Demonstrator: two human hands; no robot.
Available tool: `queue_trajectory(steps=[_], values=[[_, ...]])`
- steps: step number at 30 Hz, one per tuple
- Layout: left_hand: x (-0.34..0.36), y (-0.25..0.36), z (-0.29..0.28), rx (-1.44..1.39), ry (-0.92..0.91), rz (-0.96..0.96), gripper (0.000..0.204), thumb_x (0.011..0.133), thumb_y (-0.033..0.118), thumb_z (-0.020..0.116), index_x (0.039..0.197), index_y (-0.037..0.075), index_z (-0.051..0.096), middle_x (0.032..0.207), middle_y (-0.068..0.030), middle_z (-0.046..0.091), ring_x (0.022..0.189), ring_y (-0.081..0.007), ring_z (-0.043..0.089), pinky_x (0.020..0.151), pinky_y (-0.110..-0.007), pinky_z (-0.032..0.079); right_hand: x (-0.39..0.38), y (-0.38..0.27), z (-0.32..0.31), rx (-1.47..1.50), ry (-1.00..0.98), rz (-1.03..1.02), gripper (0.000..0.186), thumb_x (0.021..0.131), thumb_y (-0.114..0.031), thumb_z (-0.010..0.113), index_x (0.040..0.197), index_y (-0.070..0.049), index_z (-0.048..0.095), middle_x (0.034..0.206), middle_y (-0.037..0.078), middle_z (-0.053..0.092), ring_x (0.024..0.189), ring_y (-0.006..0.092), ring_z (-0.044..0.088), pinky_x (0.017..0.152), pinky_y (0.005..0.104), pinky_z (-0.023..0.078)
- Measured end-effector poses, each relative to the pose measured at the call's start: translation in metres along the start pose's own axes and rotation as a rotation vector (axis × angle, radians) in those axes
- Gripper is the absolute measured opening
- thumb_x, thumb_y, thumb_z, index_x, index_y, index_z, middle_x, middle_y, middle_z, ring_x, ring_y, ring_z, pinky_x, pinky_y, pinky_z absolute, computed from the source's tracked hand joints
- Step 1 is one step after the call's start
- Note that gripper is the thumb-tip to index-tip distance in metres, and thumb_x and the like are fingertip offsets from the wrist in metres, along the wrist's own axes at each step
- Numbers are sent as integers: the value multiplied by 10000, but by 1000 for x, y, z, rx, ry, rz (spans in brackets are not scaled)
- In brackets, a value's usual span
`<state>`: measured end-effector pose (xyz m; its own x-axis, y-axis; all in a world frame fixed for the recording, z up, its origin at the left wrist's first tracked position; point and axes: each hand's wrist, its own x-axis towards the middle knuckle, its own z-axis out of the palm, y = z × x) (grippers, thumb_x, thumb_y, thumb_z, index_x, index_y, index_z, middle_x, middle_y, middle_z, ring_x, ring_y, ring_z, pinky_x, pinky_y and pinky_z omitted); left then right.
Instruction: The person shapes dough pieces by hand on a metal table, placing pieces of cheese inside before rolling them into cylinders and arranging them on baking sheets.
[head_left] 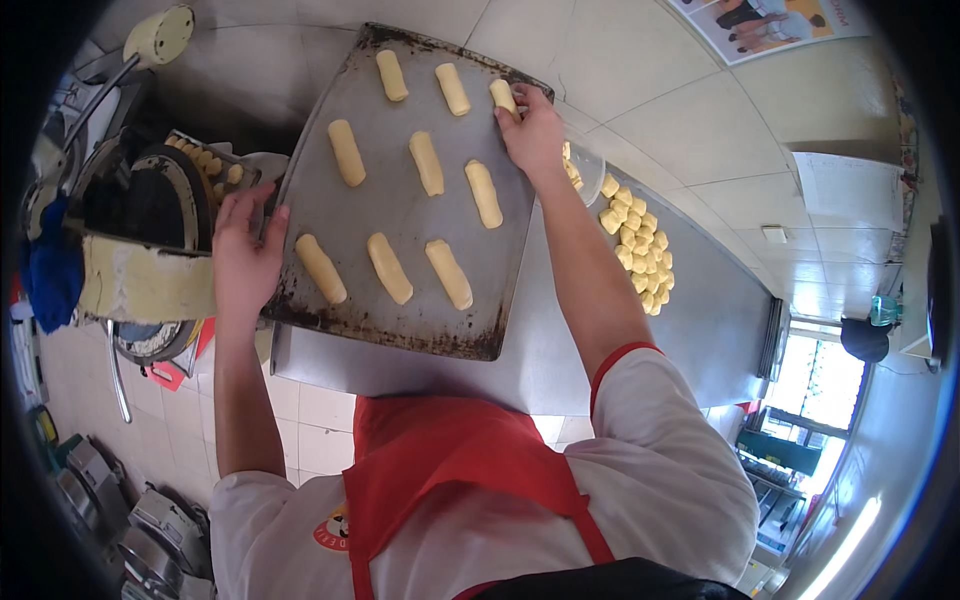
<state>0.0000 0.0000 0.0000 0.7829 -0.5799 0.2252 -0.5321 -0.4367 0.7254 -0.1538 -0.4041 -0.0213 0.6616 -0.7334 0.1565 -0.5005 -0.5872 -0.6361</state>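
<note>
A dark, worn baking tray (385, 205) lies on a steel table (700, 330) in front of me. Several pale yellow dough rolls (427, 163) are laid out on it in rows. My left hand (243, 255) grips the tray's left edge, fingers curled over the rim. My right hand (530, 128) reaches to the tray's far right corner, with its fingers closed on the end dough roll (503, 96) of the back row. I wear a white shirt and a red apron.
A heap of small dough pieces (637, 245) lies on the table to the right of the tray. A cream-coloured dough machine (150, 235) with more pieces in its chute (207, 162) stands at the left, and a blue cloth (50, 272) hangs beside it. The tiled wall rises behind.
</note>
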Motion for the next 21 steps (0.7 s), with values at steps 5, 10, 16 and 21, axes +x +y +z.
queue_trajectory(steps=[5, 10, 16, 21], values=[[17, -11, 7, 37, -52, -92, 305, 975, 42, 735, 1280, 36, 743, 1031, -134, 684, 875, -237, 696, 848, -353, 558, -76, 3, -23, 84, 266, 62, 572, 941, -297, 837, 1410, -35, 640, 1278, 159, 699, 1044, 306, 728, 876, 396, 601], [25, -3, 0, 172, -118, -85, 252, 982, 89, 721, 1222, 32, 772, 1059, -179, 706, 904, -298, 726, 862, -409, 566, -189, 2, -14, 375, 53, 472, 487, 990, -273, 810, 1330, 43, 663, 1060, 90, 714, 883, 150, 654, 765, 306, 547], [34, 13, 13, 55, -275, -67, 292, 1020, 208, 692, 1154, -37, 774, 1021, -236, 745, 954, -343, 735, 878, -417, 556, -200, 52, -28, 810, 67, 544, 394, 1026, -184, 766, 1327, 50, 668, 1091, 82, 745, 921, 154, 662, 835, 323, 545], [4, 59, 49, -71, -425, -141, 420, 1064, 333, 676, 1129, -75, 753, 947, -223, 745, 854, -294, 702, 832, -395, 550, -248, 71, -90, 1222, 149, 705, 437, 1033, -174, 748, 1396, 26, 610, 1256, 81, 725, 1196, 156, 641, 1037, 330, 513]])
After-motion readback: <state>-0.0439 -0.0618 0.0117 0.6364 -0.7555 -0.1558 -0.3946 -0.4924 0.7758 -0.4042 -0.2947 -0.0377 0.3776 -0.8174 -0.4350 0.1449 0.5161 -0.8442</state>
